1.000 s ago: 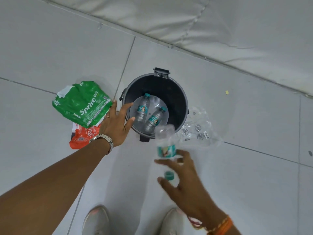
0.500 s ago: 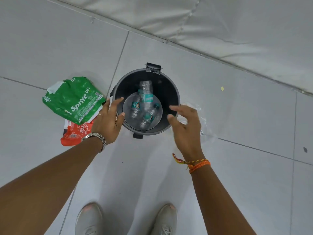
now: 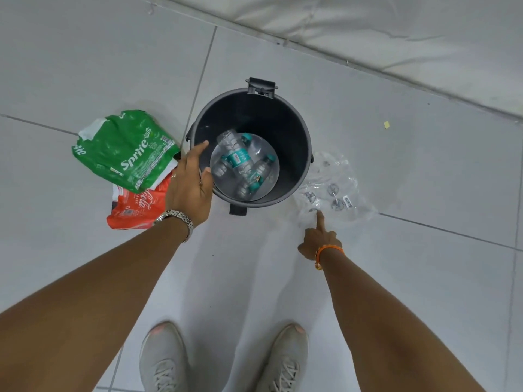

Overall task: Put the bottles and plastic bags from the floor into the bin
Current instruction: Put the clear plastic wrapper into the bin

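A black bin [image 3: 294, 142] stands on the tiled floor with three clear bottles [image 3: 236, 157] with teal labels lying in its bottom. My left hand [image 3: 189, 188] rests against the bin's left rim, fingers apart, thumb just over the edge. Left of it lies a green Sprite bag [image 3: 127, 151], partly covering a red Coca-Cola bag [image 3: 135, 207]. A clear plastic bag [image 3: 334, 188] lies flat to the right of the bin. My right hand [image 3: 318, 239] holds nothing, and its index finger stretches to that bag's near edge.
A white padded mat [image 3: 396, 29] runs along the far side of the floor. A small yellow scrap [image 3: 387, 125] lies to the right of the bin. My two grey shoes [image 3: 164, 357] stand at the bottom of the view.
My right hand let its bottle drop into the bin, then left the rim and moved down and right to the clear bag. My left hand stayed at the bin's left rim.
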